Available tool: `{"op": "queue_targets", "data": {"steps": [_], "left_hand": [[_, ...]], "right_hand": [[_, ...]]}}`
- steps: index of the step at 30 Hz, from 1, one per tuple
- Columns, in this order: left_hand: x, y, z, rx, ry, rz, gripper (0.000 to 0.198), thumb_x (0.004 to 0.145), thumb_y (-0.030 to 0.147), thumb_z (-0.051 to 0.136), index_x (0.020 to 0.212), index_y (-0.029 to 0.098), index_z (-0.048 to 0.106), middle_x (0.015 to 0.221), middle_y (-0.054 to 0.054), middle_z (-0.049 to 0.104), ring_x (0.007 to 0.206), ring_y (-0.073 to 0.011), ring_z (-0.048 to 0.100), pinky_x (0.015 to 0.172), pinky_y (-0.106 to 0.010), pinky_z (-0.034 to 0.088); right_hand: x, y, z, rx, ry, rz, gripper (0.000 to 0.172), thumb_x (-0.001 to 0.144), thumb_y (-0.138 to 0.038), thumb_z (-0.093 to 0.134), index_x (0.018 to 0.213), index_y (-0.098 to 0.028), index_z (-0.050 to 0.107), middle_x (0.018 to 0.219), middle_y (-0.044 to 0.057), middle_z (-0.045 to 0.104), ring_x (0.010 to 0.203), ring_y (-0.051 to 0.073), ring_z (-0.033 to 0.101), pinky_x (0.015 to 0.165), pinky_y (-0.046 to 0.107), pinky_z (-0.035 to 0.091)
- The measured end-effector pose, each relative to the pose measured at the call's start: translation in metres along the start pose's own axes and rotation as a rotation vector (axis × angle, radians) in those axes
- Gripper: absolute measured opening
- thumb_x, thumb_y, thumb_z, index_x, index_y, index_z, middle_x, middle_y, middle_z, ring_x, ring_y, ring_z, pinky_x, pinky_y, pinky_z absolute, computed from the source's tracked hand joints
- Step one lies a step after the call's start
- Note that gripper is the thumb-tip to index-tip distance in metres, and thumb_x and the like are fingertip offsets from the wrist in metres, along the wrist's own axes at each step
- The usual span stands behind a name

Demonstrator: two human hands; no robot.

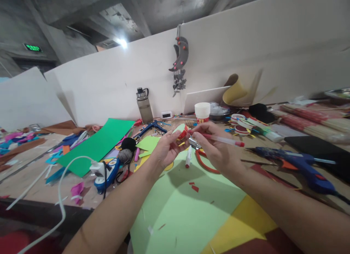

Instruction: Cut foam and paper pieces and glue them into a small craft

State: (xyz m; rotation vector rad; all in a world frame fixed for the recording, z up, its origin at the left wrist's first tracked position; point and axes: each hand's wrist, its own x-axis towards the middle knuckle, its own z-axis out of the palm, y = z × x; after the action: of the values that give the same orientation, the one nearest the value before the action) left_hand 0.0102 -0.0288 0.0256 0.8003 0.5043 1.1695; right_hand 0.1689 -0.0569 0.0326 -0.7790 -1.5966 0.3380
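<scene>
While in R hand (214,147), pen (224,139), axis approx. crosswise (tip L)

Orange loop (210,170) partly behind right hand (218,148); white cable (63,211) cut off.

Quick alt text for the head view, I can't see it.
A person's left hand holds a red-rimmed disc, the right hand a red pen beside it, above pale green paper. A blue glue gun lies to the right; a water bottle stands behind.
</scene>
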Motion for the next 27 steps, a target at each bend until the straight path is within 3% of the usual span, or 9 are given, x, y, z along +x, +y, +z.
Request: {"op": "queue_targets", "data": {"steps": [27], "left_hand": [[-0.0017, 0.0029, 0.0035, 0.046, -0.009, 0.007, 0.023, 0.076, 0.015, 0.074, 0.097, 0.014, 0.066, 0.088, -0.005, 0.072, 0.078, -0.0137, 0.069, 0.073, -0.025, 0.051]], "right_hand": [[-0.0001, -0.0012, -0.0017, -0.063, 0.01, -0.021, 0.007, 0.089, -0.028, 0.057, 0.084, -0.023, 0.06, 0.078, 0.002, 0.069, 0.069, 0.018, 0.064, 0.064, 0.032, 0.05]]}}
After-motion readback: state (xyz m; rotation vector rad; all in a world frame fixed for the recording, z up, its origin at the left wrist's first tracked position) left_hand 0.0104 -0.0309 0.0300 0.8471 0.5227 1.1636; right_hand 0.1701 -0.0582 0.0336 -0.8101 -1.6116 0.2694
